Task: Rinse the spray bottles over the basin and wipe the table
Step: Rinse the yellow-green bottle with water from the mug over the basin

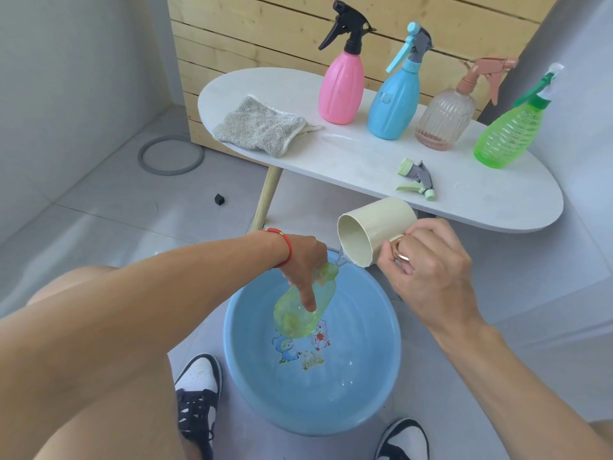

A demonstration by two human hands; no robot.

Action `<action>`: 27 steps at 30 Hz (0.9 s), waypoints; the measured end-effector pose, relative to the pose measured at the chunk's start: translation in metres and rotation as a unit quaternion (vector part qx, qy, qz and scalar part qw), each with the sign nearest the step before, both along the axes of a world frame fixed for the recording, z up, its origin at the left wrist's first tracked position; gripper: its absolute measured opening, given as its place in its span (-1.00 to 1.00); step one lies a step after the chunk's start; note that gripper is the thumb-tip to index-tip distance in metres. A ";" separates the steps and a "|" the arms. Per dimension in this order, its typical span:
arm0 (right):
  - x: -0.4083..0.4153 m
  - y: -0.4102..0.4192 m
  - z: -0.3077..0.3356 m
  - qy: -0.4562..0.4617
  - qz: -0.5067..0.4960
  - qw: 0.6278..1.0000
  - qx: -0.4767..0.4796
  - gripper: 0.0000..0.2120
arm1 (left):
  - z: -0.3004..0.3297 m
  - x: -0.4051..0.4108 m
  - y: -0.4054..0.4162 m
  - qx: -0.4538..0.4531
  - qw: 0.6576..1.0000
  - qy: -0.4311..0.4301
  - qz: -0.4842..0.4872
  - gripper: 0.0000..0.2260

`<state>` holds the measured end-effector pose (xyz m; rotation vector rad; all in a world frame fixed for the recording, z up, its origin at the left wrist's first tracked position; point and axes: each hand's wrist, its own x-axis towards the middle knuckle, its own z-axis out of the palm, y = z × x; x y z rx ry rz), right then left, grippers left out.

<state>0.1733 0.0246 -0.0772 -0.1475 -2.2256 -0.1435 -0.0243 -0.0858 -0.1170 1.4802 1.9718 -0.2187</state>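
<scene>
My left hand (pixel 303 260) grips a pale green spray bottle body (pixel 300 310) without its head, tilted over the blue basin (pixel 374 403) on the floor. My right hand (pixel 428 263) holds a cream cup (pixel 378 227) by its handle, tipped so a thin stream of water falls at the bottle's neck. On the white oval table (pixel 365 161) stand a pink bottle (pixel 340 84), a blue bottle (pixel 394 101), a clear pinkish bottle (pixel 444 117) and a green bottle (pixel 510 131). A loose green and grey spray head (pixel 419 179) lies near the table's front edge. A grey cloth (pixel 262 127) lies at the table's left end.
A wooden slatted panel (pixel 265 28) stands behind the table. A grey ring (pixel 170 154) and a small black cube (pixel 219 199) lie on the tiled floor to the left. My two black and white shoes (pixel 199 390) flank the basin.
</scene>
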 end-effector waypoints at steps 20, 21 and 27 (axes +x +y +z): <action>-0.012 0.017 -0.014 -0.040 -0.115 0.954 -0.274 -0.53 | 0.000 -0.006 -0.001 0.075 0.993 -0.032 0.087 -0.56; -0.013 0.026 -0.022 -0.073 -0.148 0.923 -0.347 -0.52 | -0.001 -0.008 -0.002 0.082 0.991 -0.040 0.100 -0.56; -0.019 0.041 -0.099 -0.359 -0.180 0.738 -0.542 -0.58 | -0.005 -0.022 -0.015 0.108 0.976 -0.106 0.158 -0.60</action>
